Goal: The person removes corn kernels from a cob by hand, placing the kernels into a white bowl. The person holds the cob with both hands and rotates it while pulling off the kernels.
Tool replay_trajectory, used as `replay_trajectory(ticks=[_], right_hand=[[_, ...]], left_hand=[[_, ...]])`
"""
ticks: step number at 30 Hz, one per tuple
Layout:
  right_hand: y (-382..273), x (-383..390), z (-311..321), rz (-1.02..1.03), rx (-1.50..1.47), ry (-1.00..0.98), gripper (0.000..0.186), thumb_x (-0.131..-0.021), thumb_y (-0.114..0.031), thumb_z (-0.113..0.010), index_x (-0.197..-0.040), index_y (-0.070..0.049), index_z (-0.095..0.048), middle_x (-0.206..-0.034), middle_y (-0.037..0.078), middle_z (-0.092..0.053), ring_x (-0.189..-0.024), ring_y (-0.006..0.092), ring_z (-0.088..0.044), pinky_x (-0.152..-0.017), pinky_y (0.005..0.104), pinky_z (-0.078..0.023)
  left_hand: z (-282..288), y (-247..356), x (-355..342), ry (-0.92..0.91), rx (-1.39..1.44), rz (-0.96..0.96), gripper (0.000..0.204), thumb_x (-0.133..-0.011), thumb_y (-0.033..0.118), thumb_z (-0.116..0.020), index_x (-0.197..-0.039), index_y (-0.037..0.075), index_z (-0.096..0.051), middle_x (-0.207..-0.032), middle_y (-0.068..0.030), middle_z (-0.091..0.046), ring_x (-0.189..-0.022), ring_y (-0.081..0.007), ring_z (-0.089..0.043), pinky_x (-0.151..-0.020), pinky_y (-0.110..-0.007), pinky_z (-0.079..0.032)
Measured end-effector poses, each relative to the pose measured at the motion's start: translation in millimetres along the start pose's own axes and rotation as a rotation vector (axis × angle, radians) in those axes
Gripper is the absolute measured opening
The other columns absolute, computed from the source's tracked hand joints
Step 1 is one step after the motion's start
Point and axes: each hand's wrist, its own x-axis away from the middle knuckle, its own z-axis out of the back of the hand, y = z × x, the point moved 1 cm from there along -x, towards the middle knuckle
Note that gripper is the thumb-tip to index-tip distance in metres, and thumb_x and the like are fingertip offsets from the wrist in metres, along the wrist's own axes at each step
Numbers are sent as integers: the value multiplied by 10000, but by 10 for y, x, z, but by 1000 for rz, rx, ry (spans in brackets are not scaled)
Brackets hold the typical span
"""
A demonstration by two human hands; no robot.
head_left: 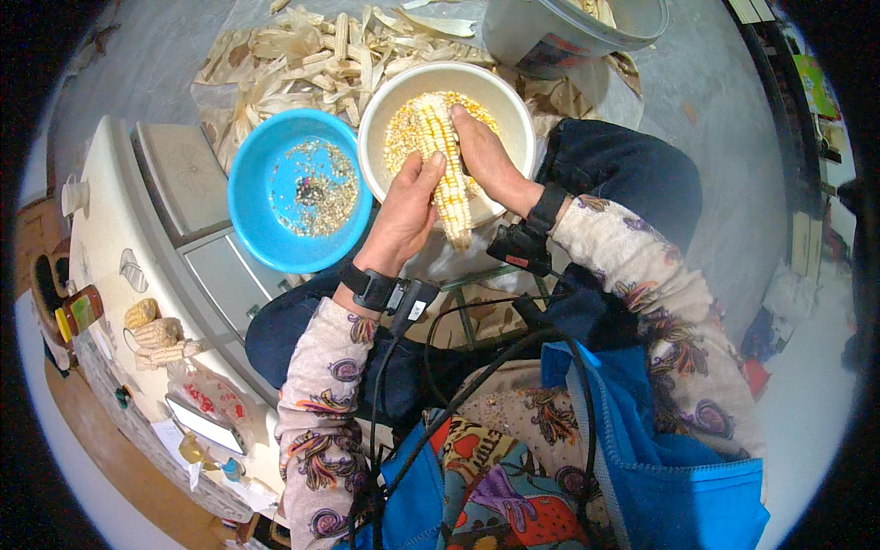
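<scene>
An ear of corn (445,174) with pale yellow kernels is held over a white bowl (371,110), its lower tip pointing toward me past the near rim. My left hand (408,206) grips it from the left, thumb laid along the kernels. From the right, my right hand (486,156) is closed around its upper part, with some fingers hidden beneath. Loose corn kernels (399,142) lie in the bowl. A blue basin (247,197) stands just left of it, with scattered small kernels and dark bits on its bottom.
Husks and bare cobs (316,60) are heaped on the floor beyond the bowls. A grey bucket (550,41) stands at the far right of the heap. On the left, a white cabinet (110,247) carries several corn ears (160,339) and a phone (206,423). Cables (431,431) run from my wrists.
</scene>
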Motion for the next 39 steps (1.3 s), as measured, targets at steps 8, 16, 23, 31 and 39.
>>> replay_trajectory(ticks=[8, 16, 23, 31, 39], right_hand=[[-49, 57, -14, 114, 162, 18, 510, -953, -389, -281, -983, 62, -516, -965, 225, -559, -908, 330, -527, -839, 356, -386], [-12, -4, 11, 52, -51, -7, 414, -950, -328, -301, -941, 30, -508, -846, 165, -563, -799, 274, -525, -787, 350, -402], [-37, 102, -54, 102, 152, -24, 407, -952, -336, -314, -974, 22, -506, -935, 182, -558, -879, 274, -532, -811, 344, -397], [37, 4, -27, 142, 102, -8, 336, -944, -274, -345, -925, 26, -496, -846, 152, -532, -803, 225, -508, -763, 339, -400], [-73, 172, -106, 165, 193, 12, 314, -906, -288, -377, -864, 6, -478, -777, 222, -534, -752, 398, -527, -684, 447, -412]], left_hand=[[-23, -92, -20, 76, -230, -109, 346, -901, 178, -513, -1184, 3, -417, -1058, -68, -532, -920, -109, -503, -784, -244, -432], [-5, -18, -18, 20, -151, -91, 344, -918, 233, -477, -1213, 70, -407, -1079, -44, -527, -933, -134, -544, -753, -288, -485], [-37, -11, -9, 46, -42, -61, 338, -928, 217, -457, -1228, 78, -389, -1106, -44, -519, -968, -131, -531, -768, -284, -485], [-12, 27, -46, 10, 24, -70, 344, -934, 232, -441, -1219, 45, -396, -1118, -61, -523, -985, -148, -534, -835, -300, -463], [21, 1, -54, 88, 89, -115, 330, -935, 205, -441, -1213, 34, -395, -1112, -77, -513, -1007, -146, -509, -862, -297, -438]])
